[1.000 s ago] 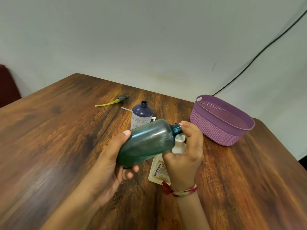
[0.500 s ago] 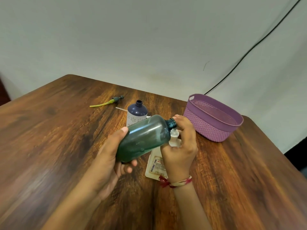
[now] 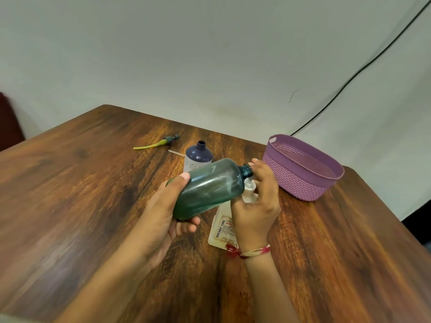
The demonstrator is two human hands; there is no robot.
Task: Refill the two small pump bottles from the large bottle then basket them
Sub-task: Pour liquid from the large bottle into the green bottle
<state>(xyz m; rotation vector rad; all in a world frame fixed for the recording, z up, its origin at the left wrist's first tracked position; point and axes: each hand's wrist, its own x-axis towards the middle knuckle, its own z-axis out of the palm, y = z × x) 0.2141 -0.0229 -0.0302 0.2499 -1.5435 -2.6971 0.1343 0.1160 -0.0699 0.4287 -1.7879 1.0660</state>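
My left hand (image 3: 163, 213) grips a translucent green bottle (image 3: 210, 190) by its base. The bottle is tilted, its open neck pointing up and right. My right hand (image 3: 256, 206) is curled round the white top of a white labelled bottle (image 3: 221, 229), which stands on the table under the green one; its fingertips touch the green neck. A dark blue bottle (image 3: 198, 157) stands open just behind. The purple basket (image 3: 300, 183) sits to the right, with nothing visible inside.
A green pump head with a yellow tube (image 3: 161, 142) and a thin white tube (image 3: 176, 153) lie on the wooden table (image 3: 70, 194) behind the bottles. A black cable (image 3: 349, 78) runs down the wall behind the basket.
Both hands keep their grip; the green bottle stays tilted against the white bottle's top. Only the view has shifted slightly.
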